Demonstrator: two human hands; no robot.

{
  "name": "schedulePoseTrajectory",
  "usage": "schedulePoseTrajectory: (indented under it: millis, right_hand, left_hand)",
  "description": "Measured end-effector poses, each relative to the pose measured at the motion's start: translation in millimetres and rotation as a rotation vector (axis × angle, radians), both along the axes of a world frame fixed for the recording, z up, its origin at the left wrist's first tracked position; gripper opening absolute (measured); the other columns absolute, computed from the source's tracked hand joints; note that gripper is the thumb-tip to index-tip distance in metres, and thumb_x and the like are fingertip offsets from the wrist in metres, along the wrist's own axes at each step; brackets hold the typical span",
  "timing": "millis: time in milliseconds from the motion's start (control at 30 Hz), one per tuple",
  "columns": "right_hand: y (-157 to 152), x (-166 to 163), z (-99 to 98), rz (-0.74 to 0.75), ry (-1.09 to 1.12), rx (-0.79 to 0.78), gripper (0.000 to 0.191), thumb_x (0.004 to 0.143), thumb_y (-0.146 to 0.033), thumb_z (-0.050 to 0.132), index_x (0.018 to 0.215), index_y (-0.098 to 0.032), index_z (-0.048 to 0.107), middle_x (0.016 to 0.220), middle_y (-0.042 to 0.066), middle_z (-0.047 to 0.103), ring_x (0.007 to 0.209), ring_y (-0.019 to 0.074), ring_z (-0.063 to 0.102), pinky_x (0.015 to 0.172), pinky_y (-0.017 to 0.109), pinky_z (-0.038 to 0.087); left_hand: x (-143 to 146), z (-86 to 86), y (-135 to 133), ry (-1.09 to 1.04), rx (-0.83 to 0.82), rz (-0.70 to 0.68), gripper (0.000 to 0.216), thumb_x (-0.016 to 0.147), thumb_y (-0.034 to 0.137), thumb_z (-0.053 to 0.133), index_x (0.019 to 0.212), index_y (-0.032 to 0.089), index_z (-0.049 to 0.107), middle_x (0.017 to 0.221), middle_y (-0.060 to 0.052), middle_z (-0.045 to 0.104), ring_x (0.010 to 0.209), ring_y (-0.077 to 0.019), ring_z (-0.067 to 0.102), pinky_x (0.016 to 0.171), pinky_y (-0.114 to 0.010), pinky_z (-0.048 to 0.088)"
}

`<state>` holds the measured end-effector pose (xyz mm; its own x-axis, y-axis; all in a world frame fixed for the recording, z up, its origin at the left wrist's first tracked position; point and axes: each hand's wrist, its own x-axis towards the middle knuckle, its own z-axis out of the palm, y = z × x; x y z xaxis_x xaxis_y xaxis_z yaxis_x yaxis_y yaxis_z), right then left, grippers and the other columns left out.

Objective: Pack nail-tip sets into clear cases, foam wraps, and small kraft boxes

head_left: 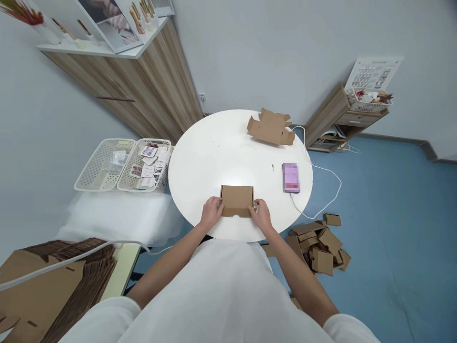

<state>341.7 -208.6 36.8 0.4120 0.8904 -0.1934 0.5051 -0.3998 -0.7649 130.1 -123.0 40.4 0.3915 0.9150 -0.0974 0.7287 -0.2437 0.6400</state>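
A small brown cardboard box (237,199) rests closed on the near part of the round white table (214,157). My left hand (212,211) grips its left side, fingers bent at the front corner. On the opposite side my right hand (261,213) holds the right front corner, thumb at the front face. Farther back on the table lies an unfolded cardboard box blank (272,127) with its flaps raised.
A phone (291,177) with a white cable lies at the table's right. Folded boxes (321,247) pile up on the floor at right. White plastic baskets (107,164) and stacked flat cardboard (46,290) stand at left.
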Motion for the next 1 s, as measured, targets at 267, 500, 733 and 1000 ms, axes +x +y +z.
schedulePoseTrajectory:
  millis: [267,500,733,1000]
  right_hand:
    - [-28,-17,-4.0,0.031,-0.016,0.03,0.045,0.069,-0.031,0.053,0.112,-0.022,0.044,0.11,0.008,0.055,0.104,0.0242,0.05,0.091,0.041,0.037]
    - [-30,-31,2.2,-0.001,0.043,0.011,0.051,0.064,-0.028,0.055,0.114,-0.022,0.043,0.112,0.007,0.054,0.107,0.0231,0.05,0.094,0.04,0.037]
    - [-35,-53,23.8,0.02,0.26,0.096,0.057,0.065,-0.03,0.061,0.119,-0.024,0.043,0.12,0.008,0.05,0.111,0.0221,0.049,0.095,0.04,0.039]
    - [-29,-52,45.3,0.07,0.406,0.054,0.049,0.078,-0.044,0.049,0.123,-0.026,0.046,0.117,0.007,0.052,0.108,0.0208,0.051,0.093,0.038,0.039]
  left_hand:
    - [-14,-3.3,-14,-0.089,-0.077,-0.076,0.051,0.073,0.023,0.048,0.124,0.024,0.041,0.117,-0.007,0.053,0.11,-0.0231,0.048,0.094,-0.039,0.037]
    - [-35,-3.4,-13,-0.192,-0.155,-0.198,0.074,0.062,0.014,0.052,0.132,0.022,0.031,0.121,-0.009,0.048,0.112,-0.023,0.046,0.096,-0.037,0.037]
    - [-65,9.0,-3,-0.247,-0.198,-0.257,0.081,0.063,0.018,0.059,0.136,0.024,0.023,0.115,-0.008,0.043,0.106,-0.0217,0.047,0.095,-0.035,0.037]
    - [-75,26.7,31,-0.142,-0.219,-0.317,0.041,0.076,0.02,0.045,0.117,0.021,0.048,0.09,-0.005,0.048,0.084,-0.0176,0.051,0.077,-0.03,0.042]
